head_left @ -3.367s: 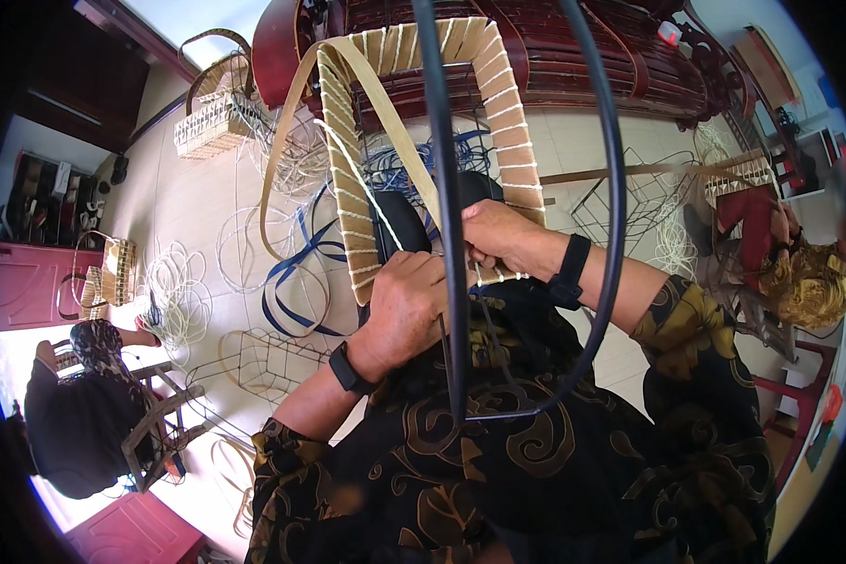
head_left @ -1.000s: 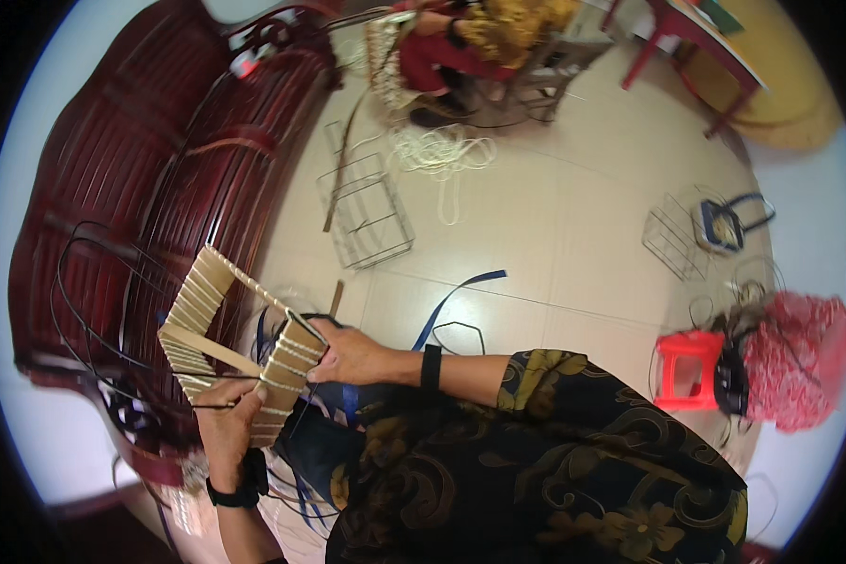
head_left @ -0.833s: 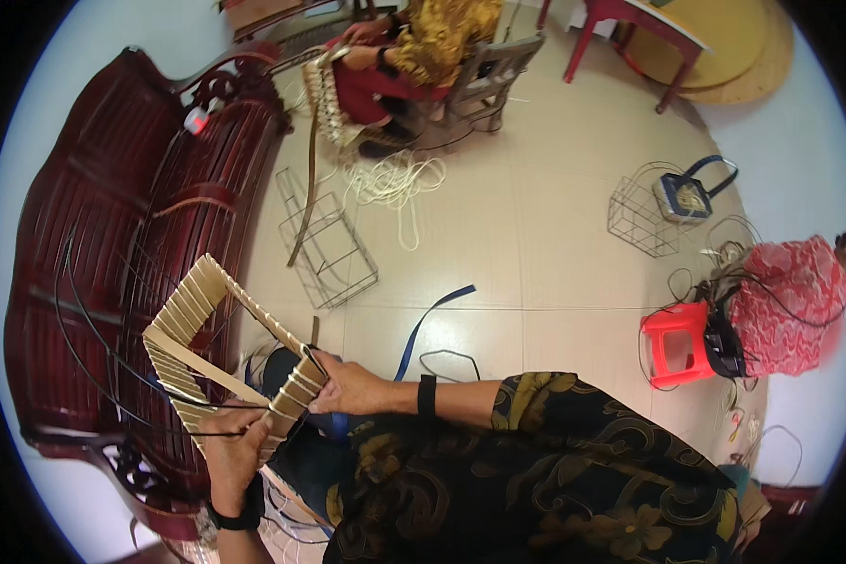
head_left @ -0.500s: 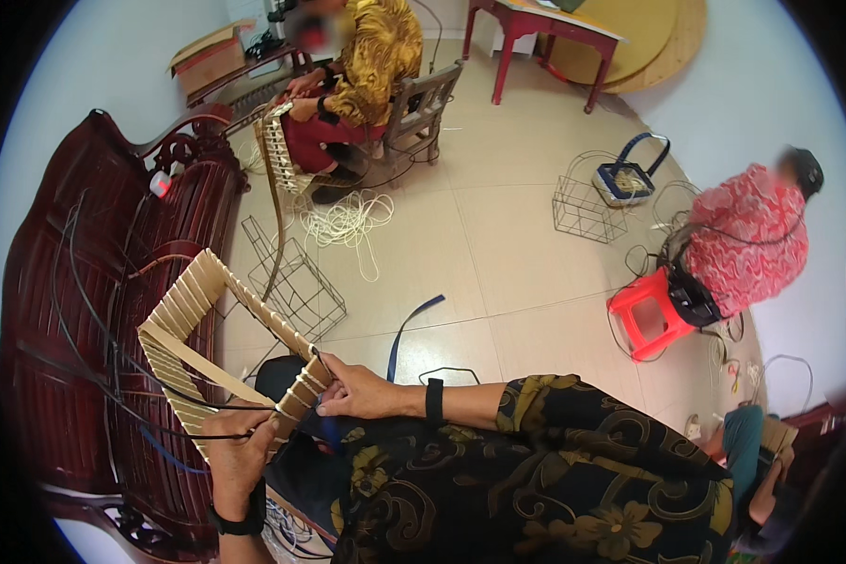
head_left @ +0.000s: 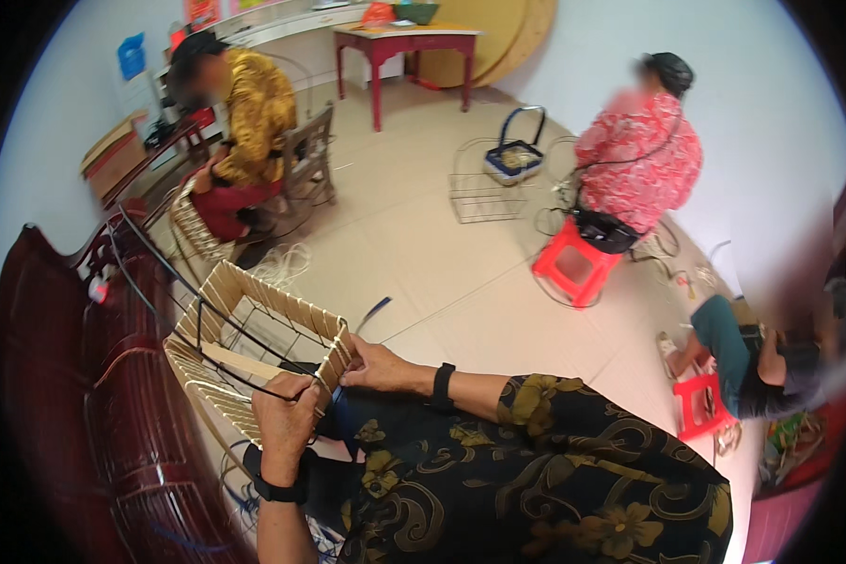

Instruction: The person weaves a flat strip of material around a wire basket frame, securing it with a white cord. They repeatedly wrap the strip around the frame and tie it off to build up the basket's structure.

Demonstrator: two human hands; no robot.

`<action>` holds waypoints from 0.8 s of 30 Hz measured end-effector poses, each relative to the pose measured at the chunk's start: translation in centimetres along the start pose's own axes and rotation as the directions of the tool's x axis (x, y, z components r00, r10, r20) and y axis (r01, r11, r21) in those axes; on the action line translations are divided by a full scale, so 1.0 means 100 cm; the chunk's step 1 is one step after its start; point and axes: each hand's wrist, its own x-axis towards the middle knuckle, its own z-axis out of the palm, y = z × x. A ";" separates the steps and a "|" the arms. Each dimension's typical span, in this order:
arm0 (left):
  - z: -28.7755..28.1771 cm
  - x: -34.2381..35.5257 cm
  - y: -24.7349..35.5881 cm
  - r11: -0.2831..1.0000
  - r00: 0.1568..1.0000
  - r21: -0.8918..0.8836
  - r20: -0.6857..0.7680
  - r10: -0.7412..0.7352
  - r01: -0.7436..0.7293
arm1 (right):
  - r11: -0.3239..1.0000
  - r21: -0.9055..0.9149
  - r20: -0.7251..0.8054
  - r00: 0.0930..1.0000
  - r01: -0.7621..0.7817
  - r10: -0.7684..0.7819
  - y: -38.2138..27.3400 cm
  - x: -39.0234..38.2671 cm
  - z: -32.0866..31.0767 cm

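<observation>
A four-sided basket frame [head_left: 277,299], wrapped in tan strips over dark wire, tilts in front of me. My left hand [head_left: 284,418] is closed at its near edge, pinching a black cord [head_left: 240,374] that runs off to the upper left. Beside that cord, a flat tan strip [head_left: 235,358] crosses the inside of the frame. My right hand [head_left: 387,365] grips the frame's right corner, thumb on the near side; some of its fingertips are hidden behind the wrapped edge. Both wrists wear black bands.
A dark red wooden bench [head_left: 136,376] lines the left side. Ahead, a person in a yellow shirt [head_left: 257,103] works on another basket. To the right are a wire frame [head_left: 487,197], a blue-handled basket [head_left: 514,164], a red stool [head_left: 559,258] and two more people.
The view has swung right and up, showing more of the room. Both hands have stayed on the basket frame, which now sits more level; the left hand has moved nearer the right one.
</observation>
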 end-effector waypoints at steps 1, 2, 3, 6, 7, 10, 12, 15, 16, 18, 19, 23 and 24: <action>0.011 0.004 0.000 1.000 1.000 0.013 0.007 -0.007 0.007 | 0.999 -0.045 -0.020 1.000 -0.024 0.023 0.000 -0.001 -0.007; 0.024 0.009 -0.001 1.000 1.000 0.027 0.012 -0.016 0.015 | 0.987 -0.106 -0.006 0.993 -0.118 0.118 0.004 -0.002 -0.017; 0.036 0.015 -0.002 0.999 1.000 0.047 0.009 -0.024 0.024 | 0.978 -0.151 -0.032 0.990 -0.142 0.139 0.005 -0.003 -0.026; 0.063 0.037 0.007 0.989 0.998 0.139 0.044 -0.046 0.039 | 0.916 -0.339 -0.081 0.977 -0.213 0.197 0.002 -0.004 -0.050; 0.069 0.044 0.008 0.982 0.996 0.178 0.061 -0.070 0.058 | 0.906 -0.354 -0.092 0.973 -0.232 0.213 0.005 -0.002 -0.058; 0.094 0.061 -0.004 0.979 0.996 0.198 0.055 -0.064 0.052 | 0.919 -0.308 -0.119 0.968 -0.248 0.221 0.009 0.005 -0.083; 0.106 0.067 -0.012 0.979 0.998 0.199 0.026 -0.052 0.046 | 0.891 -0.418 -0.201 0.974 -0.179 0.101 0.004 0.003 -0.093; 0.126 0.079 -0.007 0.973 0.993 0.218 0.071 -0.097 0.080 | 0.852 -0.522 -0.352 0.916 -0.024 -0.190 0.003 -0.005 -0.110; 0.131 0.083 -0.006 0.968 0.992 0.238 0.082 -0.100 0.078 | 0.829 -0.556 -0.370 0.876 0.059 -0.311 -0.004 -0.011 -0.112; 0.140 0.090 -0.003 0.959 0.988 0.274 0.111 -0.107 0.072 | 0.813 -0.567 -0.382 0.832 0.134 -0.404 -0.016 -0.019 -0.114; 0.145 0.093 -0.005 0.953 0.986 0.295 0.127 -0.104 0.063 | 0.777 -0.604 -0.343 0.823 0.176 -0.453 -0.010 -0.020 -0.118; 0.157 0.105 -0.013 0.934 0.981 0.357 0.174 -0.081 0.014 | 0.700 -0.627 -0.233 0.776 0.342 -0.587 0.015 -0.010 -0.124; 0.161 0.104 -0.014 0.933 0.979 0.360 0.187 -0.081 0.008 | 0.704 -0.603 -0.216 0.772 0.376 -0.597 0.022 -0.007 -0.121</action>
